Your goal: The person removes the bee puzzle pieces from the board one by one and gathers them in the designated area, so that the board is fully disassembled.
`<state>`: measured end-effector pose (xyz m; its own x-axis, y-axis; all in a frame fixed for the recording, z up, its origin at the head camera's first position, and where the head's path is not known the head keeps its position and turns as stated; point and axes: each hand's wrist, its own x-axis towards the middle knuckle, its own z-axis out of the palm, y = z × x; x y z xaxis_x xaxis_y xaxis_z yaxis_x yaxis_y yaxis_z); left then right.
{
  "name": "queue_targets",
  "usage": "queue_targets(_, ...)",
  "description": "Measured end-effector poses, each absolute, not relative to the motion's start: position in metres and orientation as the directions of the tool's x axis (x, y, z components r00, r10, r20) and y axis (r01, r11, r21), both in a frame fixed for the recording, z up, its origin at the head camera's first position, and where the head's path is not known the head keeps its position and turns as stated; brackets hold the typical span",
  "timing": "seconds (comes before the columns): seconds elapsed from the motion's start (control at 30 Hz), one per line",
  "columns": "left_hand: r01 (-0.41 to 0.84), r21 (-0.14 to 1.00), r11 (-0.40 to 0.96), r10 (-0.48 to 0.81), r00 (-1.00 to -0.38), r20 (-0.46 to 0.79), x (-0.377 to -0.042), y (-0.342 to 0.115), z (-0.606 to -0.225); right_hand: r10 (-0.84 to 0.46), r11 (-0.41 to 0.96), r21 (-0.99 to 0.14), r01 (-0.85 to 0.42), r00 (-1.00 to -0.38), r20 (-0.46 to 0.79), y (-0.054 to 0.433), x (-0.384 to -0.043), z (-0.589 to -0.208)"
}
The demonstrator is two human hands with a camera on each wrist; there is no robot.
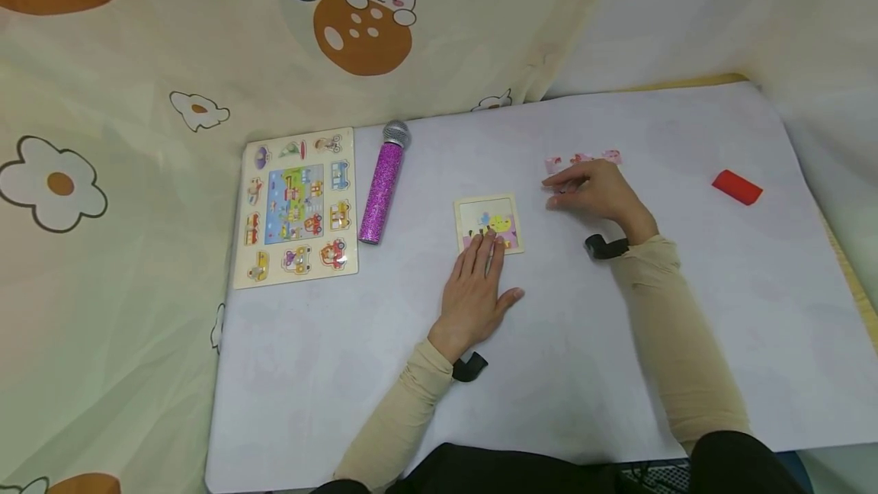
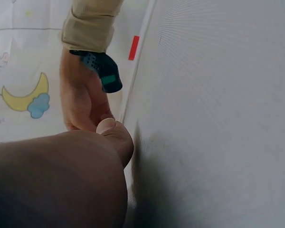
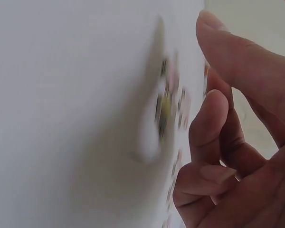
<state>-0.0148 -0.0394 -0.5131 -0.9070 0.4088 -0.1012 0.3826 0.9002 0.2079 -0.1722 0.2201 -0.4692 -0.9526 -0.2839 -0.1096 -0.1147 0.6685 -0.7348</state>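
A small square puzzle board (image 1: 488,208) with a pale frame lies on the table, with pink, yellow and blue picture parts inside it. My left hand (image 1: 475,292) lies with straight fingers across its near edge, hiding part of the picture. To the right, my right hand (image 1: 598,193) hovers by several pink puzzle pieces (image 1: 579,158). Seen from the right wrist, the thumb and loosely bent fingers (image 3: 206,123) stand apart with nothing between them. A blurred puzzle piece (image 3: 162,111) shows close to the table beside them. The left wrist view shows mainly the left thumb (image 2: 118,140).
A larger wooden puzzle board (image 1: 295,269) with vehicle and other small pictures lies at the left. Beside it is a purple glittery microphone (image 1: 382,193). A red block (image 1: 737,187) lies at the far right. Patterned cloth (image 1: 206,44) hangs behind the white table (image 1: 329,372).
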Motion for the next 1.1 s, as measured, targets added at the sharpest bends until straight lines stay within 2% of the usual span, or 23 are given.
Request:
queue_targets(0.27, 0.384, 0.229, 0.894, 0.412, -0.907, -0.088, -0.015, -0.040, -0.514, -0.423, 0.623, -0.747, -0.231, -0.903, -0.074, 0.178, -0.175, -0.471)
queue_targets(0.53, 0.342, 0.303, 0.889, 0.379, -0.923, -0.071, -0.014, -0.040, -0.513, -0.511, 0.620, -0.744, -0.249, -0.848, -0.142, 0.143, -0.169, -0.471)
queue_targets(0.7, 0.318, 0.320, 0.892, 0.357, -0.932, -0.068, -0.014, -0.040, -0.511, -0.534, 0.642, -0.719, -0.266, -0.828, -0.170, 0.130, -0.164, -0.470)
queue_targets(0.93, 0.321, 0.284, 0.904, 0.347, -0.937, -0.046, -0.013, -0.038, -0.510, -0.528, 0.691, -0.667, -0.280, -0.825, -0.201, 0.122, -0.160, -0.469)
queue_targets(1.1, 0.320, 0.271, 0.908, 0.345, -0.937, -0.048, -0.013, -0.038, -0.511, -0.528, 0.685, -0.673, -0.279, -0.827, -0.194, 0.120, -0.159, -0.469)
